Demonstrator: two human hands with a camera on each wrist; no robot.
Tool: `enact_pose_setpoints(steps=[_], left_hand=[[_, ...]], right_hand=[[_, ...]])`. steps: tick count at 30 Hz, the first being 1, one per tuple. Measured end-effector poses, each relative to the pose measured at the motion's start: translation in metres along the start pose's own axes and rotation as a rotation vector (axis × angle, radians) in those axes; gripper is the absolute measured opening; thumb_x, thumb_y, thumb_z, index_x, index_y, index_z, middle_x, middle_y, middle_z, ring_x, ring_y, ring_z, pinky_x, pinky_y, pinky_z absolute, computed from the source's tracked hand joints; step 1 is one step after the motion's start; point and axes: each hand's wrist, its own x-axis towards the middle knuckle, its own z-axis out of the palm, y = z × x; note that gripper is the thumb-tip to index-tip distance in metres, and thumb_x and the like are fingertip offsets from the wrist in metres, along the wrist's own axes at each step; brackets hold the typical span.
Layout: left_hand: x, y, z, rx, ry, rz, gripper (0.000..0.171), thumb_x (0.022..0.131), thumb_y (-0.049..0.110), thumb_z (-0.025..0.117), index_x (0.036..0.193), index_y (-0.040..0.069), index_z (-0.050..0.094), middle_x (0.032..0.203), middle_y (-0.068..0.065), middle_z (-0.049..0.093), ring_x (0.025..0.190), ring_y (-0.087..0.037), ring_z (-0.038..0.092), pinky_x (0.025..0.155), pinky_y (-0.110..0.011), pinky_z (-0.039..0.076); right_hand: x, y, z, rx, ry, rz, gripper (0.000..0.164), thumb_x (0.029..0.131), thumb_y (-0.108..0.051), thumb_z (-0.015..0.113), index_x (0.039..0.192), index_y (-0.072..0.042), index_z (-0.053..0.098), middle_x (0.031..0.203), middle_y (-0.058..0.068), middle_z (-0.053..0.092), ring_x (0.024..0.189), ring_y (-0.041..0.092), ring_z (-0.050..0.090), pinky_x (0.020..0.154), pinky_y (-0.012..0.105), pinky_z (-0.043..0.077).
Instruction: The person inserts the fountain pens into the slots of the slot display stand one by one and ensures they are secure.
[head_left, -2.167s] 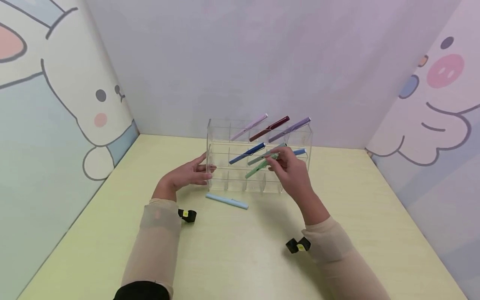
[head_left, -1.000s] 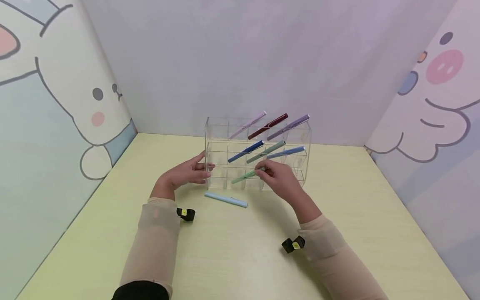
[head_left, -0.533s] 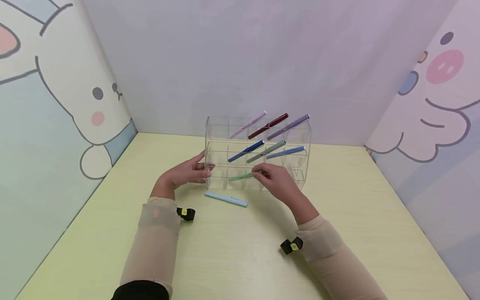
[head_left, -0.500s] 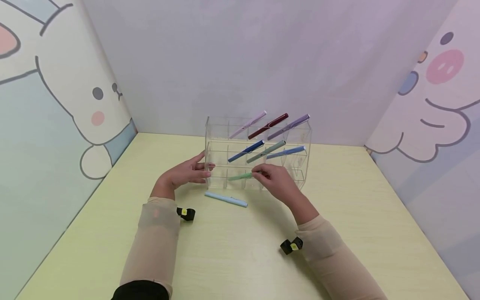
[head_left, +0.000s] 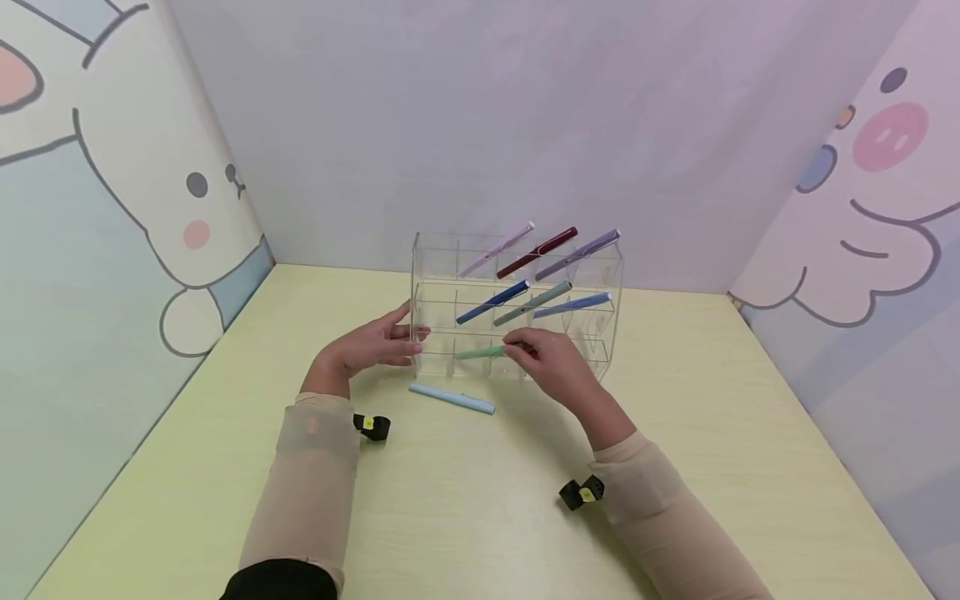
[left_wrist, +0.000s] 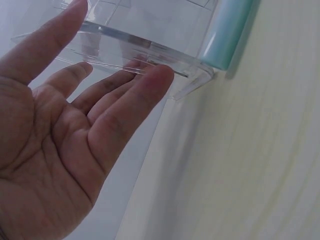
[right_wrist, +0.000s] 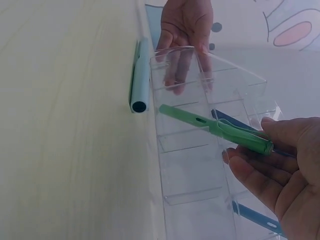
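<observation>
A clear acrylic pen rack (head_left: 435,317) with tiered compartments stands near the back of the table. My left hand (head_left: 369,346) rests fingertips against its left side; in the left wrist view those fingers are spread and nearly straight. At the lowest tier my right hand (head_left: 553,360) pinches a green pen (head_left: 480,353) by its clip end. In the right wrist view, the pen's free end (right_wrist: 172,112) points leftward over the lower compartments, though whether it touches a divider I cannot tell. A light blue pen (head_left: 452,398) lies on the table before the rack.
On the top tier lean a lilac pen (head_left: 497,250), a dark red pen (head_left: 537,252) and a purple pen (head_left: 577,255). The middle tier bears a dark blue pen (head_left: 492,302), a grey-green pen (head_left: 532,303) and a blue pen (head_left: 572,305). Cartoon-printed walls enclose the table (head_left: 465,500).
My right hand has come down and left from the middle tier to the lowest tier with the green pen, which now lies flatter. My left hand has stayed at the rack's side.
</observation>
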Motion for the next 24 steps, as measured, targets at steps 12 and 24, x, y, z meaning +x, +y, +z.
enact_pose_setpoints(steps=[12, 24], left_hand=[[-0.001, 0.003, 0.0, -0.008, -0.012, 0.013, 0.095, 0.094, 0.026, 0.069, 0.157, 0.042, 0.0, 0.154, -0.011, 0.04, 0.136, -0.03, 0.047, 0.105, -0.045, 0.048], [-0.002, 0.0, 0.0, 0.002, -0.013, 0.005, 0.096, 0.094, 0.026, 0.069, 0.158, 0.038, -0.001, 0.154, -0.013, 0.039, 0.136, -0.031, 0.047, 0.104, -0.045, 0.049]], right_hand=[[-0.013, -0.03, -0.027, -0.119, -0.051, -0.062, 0.025, 0.098, -0.037, 0.06, 0.11, -0.017, 0.066, 0.096, -0.006, 0.068, 0.084, 0.01, 0.065, 0.074, 0.032, 0.057], [0.003, -0.044, 0.035, -0.49, -0.515, -0.059, 0.02, 0.091, -0.037, 0.07, 0.096, -0.018, 0.067, 0.08, -0.007, 0.062, 0.066, 0.009, 0.052, 0.059, 0.026, 0.045]])
